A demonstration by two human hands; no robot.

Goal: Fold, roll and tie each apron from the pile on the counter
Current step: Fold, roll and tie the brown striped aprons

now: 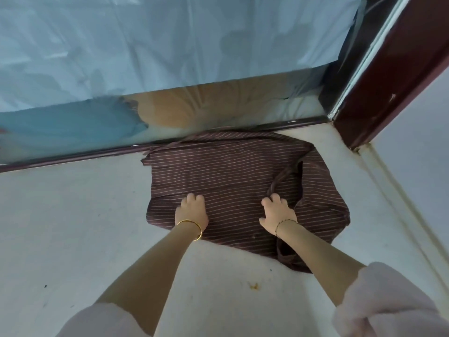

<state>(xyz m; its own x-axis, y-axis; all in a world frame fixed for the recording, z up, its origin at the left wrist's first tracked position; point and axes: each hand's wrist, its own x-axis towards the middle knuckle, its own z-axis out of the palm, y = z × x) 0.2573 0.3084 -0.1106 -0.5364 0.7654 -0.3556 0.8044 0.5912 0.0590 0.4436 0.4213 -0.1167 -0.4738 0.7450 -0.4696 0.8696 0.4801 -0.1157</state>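
- Striped brown apron (226, 176): flat on white table (73, 227), far edge at window frame (73, 159).
- Left hand (192, 210): grip spread, palm pressing apron.
- Right hand (277, 212): grip spread, fingertips touching apron strap (285, 177).

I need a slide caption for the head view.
Left hand and right hand rest on a striped apron on the counter.

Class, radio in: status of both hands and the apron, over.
Left hand and right hand pressing on striped apron. Apron spread on counter, not yet rolled. Strap loose by right hand.
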